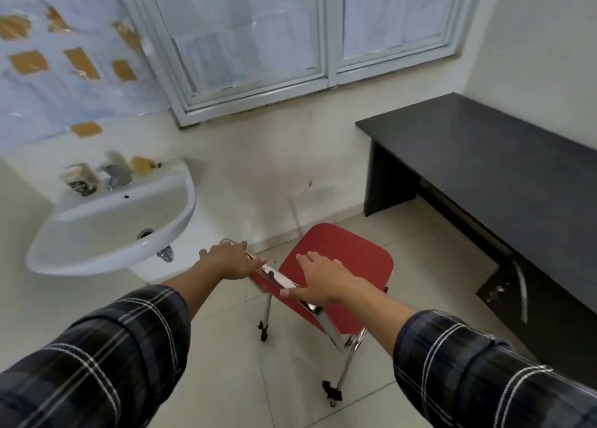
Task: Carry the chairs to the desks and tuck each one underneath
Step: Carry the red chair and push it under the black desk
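A red chair with chrome legs stands on the tiled floor in front of me, its seat pointing away toward the wall. My left hand rests on the left end of the backrest's top edge. On the right part of that edge lies my right hand, fingers spread over it and thumb curled under. A dark desk stands along the right wall, its near corner about a chair's width from the seat. The space under the desk is dark and mostly hidden.
A white wall-mounted sink juts out at the left, close to my left arm, with a tap and a cup on its rim. A window fills the far wall. Pale floor tiles stretch between sink and desk.
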